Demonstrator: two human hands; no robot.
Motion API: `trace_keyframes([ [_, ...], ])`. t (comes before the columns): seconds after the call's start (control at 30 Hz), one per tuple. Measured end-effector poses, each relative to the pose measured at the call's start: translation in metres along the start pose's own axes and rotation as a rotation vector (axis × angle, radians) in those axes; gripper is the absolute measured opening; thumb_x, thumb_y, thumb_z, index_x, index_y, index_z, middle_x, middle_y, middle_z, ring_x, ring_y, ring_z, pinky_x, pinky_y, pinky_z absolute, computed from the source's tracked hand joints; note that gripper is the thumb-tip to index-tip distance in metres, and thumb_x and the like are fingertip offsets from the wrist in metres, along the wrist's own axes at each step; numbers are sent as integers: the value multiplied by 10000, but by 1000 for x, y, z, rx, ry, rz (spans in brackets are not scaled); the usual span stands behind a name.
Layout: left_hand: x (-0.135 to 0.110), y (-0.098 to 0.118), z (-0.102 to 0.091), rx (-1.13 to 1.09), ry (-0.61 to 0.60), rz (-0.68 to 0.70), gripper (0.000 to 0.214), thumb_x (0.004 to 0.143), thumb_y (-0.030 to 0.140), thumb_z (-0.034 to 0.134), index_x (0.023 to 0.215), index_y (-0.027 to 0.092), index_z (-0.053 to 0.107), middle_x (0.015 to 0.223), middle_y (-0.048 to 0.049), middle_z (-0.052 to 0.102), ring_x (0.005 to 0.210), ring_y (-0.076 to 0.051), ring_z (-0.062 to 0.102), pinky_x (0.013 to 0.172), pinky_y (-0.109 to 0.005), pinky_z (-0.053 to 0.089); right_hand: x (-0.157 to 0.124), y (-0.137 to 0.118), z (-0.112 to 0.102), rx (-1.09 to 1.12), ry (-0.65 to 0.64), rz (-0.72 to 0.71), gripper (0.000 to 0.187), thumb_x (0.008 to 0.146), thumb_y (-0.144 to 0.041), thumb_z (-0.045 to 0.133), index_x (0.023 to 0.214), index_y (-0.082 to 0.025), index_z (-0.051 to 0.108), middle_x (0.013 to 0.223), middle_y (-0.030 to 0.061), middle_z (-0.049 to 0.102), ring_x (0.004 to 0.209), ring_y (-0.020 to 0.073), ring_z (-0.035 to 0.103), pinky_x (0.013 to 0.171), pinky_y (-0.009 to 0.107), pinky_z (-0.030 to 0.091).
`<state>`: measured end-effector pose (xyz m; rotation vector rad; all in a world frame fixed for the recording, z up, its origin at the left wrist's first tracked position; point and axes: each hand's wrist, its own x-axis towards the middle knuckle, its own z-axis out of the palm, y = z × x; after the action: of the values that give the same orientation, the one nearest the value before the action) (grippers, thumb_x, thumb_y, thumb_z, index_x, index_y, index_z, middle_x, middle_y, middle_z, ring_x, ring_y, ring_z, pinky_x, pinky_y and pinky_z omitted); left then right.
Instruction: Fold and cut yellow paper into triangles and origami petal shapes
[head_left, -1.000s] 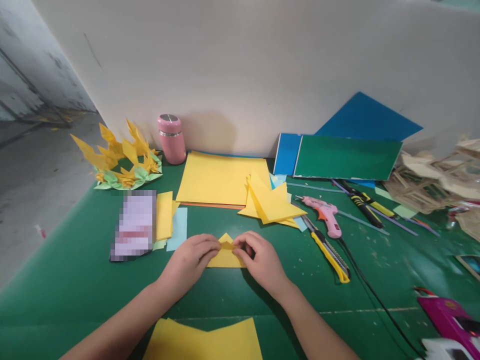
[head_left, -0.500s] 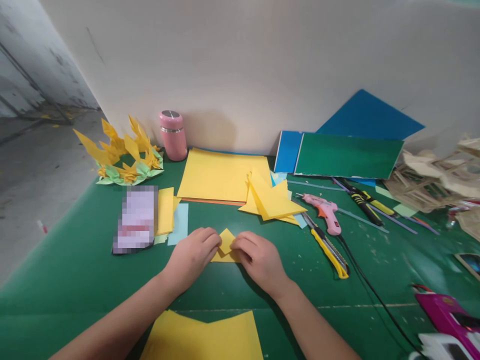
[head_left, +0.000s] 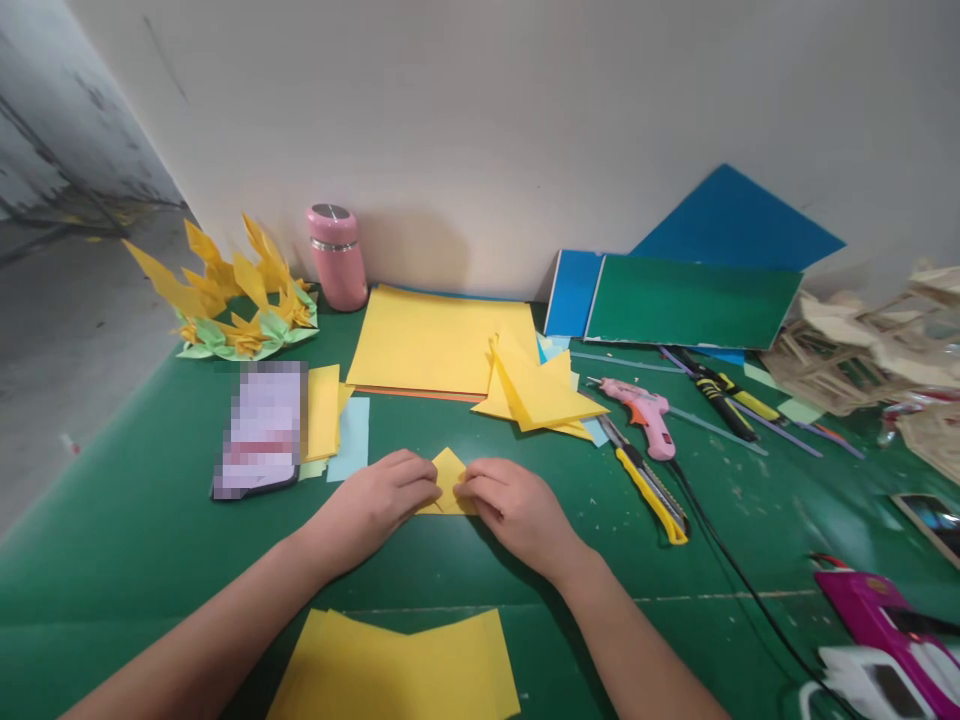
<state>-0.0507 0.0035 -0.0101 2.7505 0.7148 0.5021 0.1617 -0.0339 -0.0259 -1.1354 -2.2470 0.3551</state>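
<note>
A small piece of folded yellow paper [head_left: 448, 497] lies on the green table between my hands, its pointed top facing away from me. My left hand [head_left: 394, 497] pinches its left side, fingers together. On the right side, my right hand [head_left: 510, 505] holds it with thumb and fingers closed at the edge. Parts of the paper are hidden under my fingertips. Nearer to me lies a larger yellow paper [head_left: 401, 665] with a notched upper edge. Beyond my hands are a stack of yellow sheets [head_left: 442, 340] and folded yellow pieces [head_left: 544, 385].
A pink glue gun [head_left: 641, 408] and a yellow utility knife [head_left: 649, 490] lie on the right, with a cord running forward. A phone [head_left: 262, 430], a paper crown [head_left: 232, 310] and a pink flask [head_left: 337, 260] stand or lie left. Coloured boards [head_left: 694, 300] lean on the wall.
The view has shifted slightly, so everything sits a little higher and further left. My hands remain on the folded paper, fingertips pressing its sides; its lower point now looks less distinct.
</note>
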Motion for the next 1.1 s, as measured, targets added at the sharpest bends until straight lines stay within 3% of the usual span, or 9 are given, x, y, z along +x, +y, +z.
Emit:
trace_keyframes([
  [0.23,-1,2,-2,-2,-17,12,275,969,143,354,935,174,625,920,-56,632,841,-173,556,739,-276,466,1,-3,-2,-54,-18,-4,259,936,-110,417,889,-175,662,897,60,678,820,181,594,725,289,481],
  [0.43,-2,7,0,14,-58,-59,260,952,134,387,907,188,638,912,-46,629,861,-176,561,741,-277,477,-2,-8,-3,-169,-61,2,261,934,-101,426,930,-174,676,902,63,682,784,186,572,688,294,470],
  [0.8,-6,8,2,-29,23,-83,292,970,207,381,1000,215,671,1030,-62,678,943,-187,618,829,-327,516,-7,-17,-2,-248,-64,86,292,926,-80,402,993,-181,667,938,77,668,771,197,545,667,312,461],
  [1.0,-11,15,8,172,4,-5,297,893,88,429,1061,207,642,1053,-92,673,929,-217,628,775,-335,541,-9,-21,2,-263,-15,111,307,912,-71,395,971,-184,674,972,98,653,812,210,554,672,324,474],
  [1.1,-16,24,15,278,-28,-9,385,805,7,437,1118,144,614,1130,-139,649,1042,-257,606,863,-370,528,-9,-19,2,-261,4,121,313,902,-60,400,961,-180,683,928,91,655,821,215,559,670,322,477],
])
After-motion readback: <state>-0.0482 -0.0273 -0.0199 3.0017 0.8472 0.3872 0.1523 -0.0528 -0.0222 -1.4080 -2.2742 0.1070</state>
